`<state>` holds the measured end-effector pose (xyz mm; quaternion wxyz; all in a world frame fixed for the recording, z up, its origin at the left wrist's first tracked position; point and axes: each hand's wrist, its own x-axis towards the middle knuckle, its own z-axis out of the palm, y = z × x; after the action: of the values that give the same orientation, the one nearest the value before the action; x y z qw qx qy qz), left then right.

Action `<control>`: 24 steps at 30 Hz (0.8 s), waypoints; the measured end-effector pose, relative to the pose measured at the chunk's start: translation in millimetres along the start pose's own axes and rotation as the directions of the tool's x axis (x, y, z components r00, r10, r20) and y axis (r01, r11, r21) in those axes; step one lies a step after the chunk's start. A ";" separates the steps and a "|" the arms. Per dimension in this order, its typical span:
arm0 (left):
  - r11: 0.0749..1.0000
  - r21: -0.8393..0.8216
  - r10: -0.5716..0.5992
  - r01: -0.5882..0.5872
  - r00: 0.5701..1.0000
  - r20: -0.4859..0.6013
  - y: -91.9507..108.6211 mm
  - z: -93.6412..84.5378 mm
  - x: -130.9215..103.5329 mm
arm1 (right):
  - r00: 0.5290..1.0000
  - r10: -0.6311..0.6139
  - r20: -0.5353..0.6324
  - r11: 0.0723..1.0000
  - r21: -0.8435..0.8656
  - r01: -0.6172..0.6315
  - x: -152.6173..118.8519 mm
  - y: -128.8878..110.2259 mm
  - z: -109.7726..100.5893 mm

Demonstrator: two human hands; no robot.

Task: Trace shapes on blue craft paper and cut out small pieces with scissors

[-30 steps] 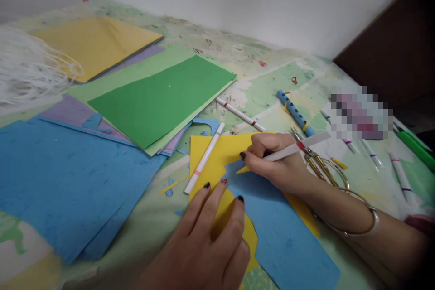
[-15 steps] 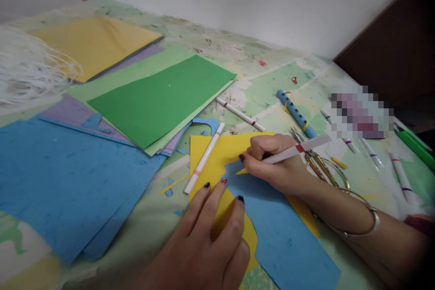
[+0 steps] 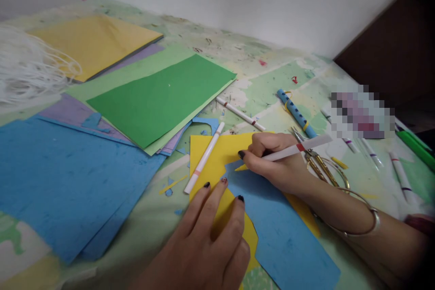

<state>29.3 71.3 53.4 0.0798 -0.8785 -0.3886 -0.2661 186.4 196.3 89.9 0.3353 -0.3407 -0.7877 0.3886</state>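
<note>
In the head view a blue sheet (image 3: 288, 240) with a cut, stepped edge lies on top of a yellow sheet (image 3: 207, 149). My left hand (image 3: 210, 240) rests on these sheets with its fingers spread. My right hand (image 3: 278, 163) is closed around a white marker (image 3: 287, 152) with a red band, its back end pointing right. Below my right fingertips a small yellow tip shows against the blue sheet; the fingers partly hide it. Another white marker (image 3: 205, 156) lies across the yellow sheet, just beyond my left fingertips.
Green paper (image 3: 163, 99) and blue sheets (image 3: 78, 181) are stacked at left, near white cord (image 3: 30, 68) and a yellow pad (image 3: 98, 45). Gold-handled scissors (image 3: 316, 163) lie behind my right wrist, beside a rolled blue tube (image 3: 295, 111). Several markers lie at right, near a blurred-out item (image 3: 362, 111).
My right hand with the marker has shifted very slightly to the left over the blue sheet. My left hand stays in place.
</note>
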 end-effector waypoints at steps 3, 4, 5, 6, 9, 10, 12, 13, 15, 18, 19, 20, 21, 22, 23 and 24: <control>1.000 -0.005 0.020 -0.020 1.000 -0.021 -0.2 0.1 -0.7 | 1.000 -0.013 0.008 0.999 -0.042 0.013 0.4 -1.2 -0.3; 1.000 -0.005 0.019 -0.019 1.000 -0.021 -0.1 0.0 -0.8 | 1.000 -0.018 0.014 0.999 -0.051 0.019 0.5 -1.4 -0.2; 1.000 -0.004 0.018 -0.018 1.000 -0.019 0.0 -0.1 -0.8 | 0.999 -0.028 0.020 0.998 -0.059 0.029 0.7 -1.5 -0.1; 1.000 -0.003 0.017 -0.017 1.000 -0.017 0.2 -0.2 -0.8 | 0.999 -0.038 0.024 0.997 -0.069 0.039 0.9 -1.6 0.1; 1.000 -0.003 0.013 -0.013 1.000 -0.015 0.6 -0.3 -0.7 | 0.998 -0.064 0.016 0.993 -0.096 0.066 1.2 -1.0 0.6; 1.000 -0.007 0.004 -0.004 1.000 -0.016 0.8 -0.3 -0.6 | 0.998 -0.067 0.012 0.993 -0.101 0.068 1.1 -0.7 0.6; 1.000 -0.018 -0.016 0.016 1.000 -0.014 1.2 -0.3 -0.7 | 0.998 -0.066 0.004 0.992 -0.108 0.066 0.8 -0.1 0.2; 1.000 -0.022 -0.019 0.018 1.000 -0.014 1.4 -0.4 -0.7 | 0.998 -0.066 0.002 0.992 -0.110 0.066 0.6 0.2 -0.1; 0.999 -0.021 -0.024 0.024 1.000 -0.004 2.0 -1.0 -0.8 | 0.998 -0.068 0.001 0.992 -0.110 0.068 0.1 0.7 -0.7; 0.999 -0.021 -0.024 0.024 1.000 0.002 2.7 -2.0 -1.2 | 0.998 -0.068 0.001 0.992 -0.102 0.067 -0.2 1.1 -1.1; 0.999 -0.024 -0.026 0.026 1.000 0.005 2.7 -2.3 -1.5 | 0.998 -0.067 0.002 0.993 -0.096 0.067 -0.2 1.2 -1.1; 0.999 -0.026 -0.027 0.027 1.000 0.005 2.6 -2.4 -1.6 | 0.998 -0.067 0.004 0.994 -0.090 0.067 -0.1 1.2 -1.0; 0.999 -0.029 -0.026 0.026 1.000 0.008 2.3 -2.4 -1.7 | 0.998 -0.065 0.006 0.994 -0.086 0.065 -0.1 1.2 -0.8; 0.999 -0.031 -0.021 0.021 1.000 0.006 2.0 -2.4 -1.7 | 0.998 -0.064 0.010 0.994 -0.087 0.065 0.0 1.1 -0.6; 0.999 -0.031 -0.022 0.022 1.000 0.009 1.6 -2.4 -1.6 | 0.998 -0.063 0.014 0.994 -0.092 0.064 0.1 0.9 -0.5; 0.999 -0.030 -0.019 0.019 1.000 0.014 1.2 -2.3 -1.4 | 0.998 -0.063 0.018 0.993 -0.097 0.065 0.1 0.7 -0.5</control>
<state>28.4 68.8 54.7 0.0615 -0.8777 -0.3934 -0.2665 186.9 196.9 89.5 0.3245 -0.3284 -0.8189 0.3410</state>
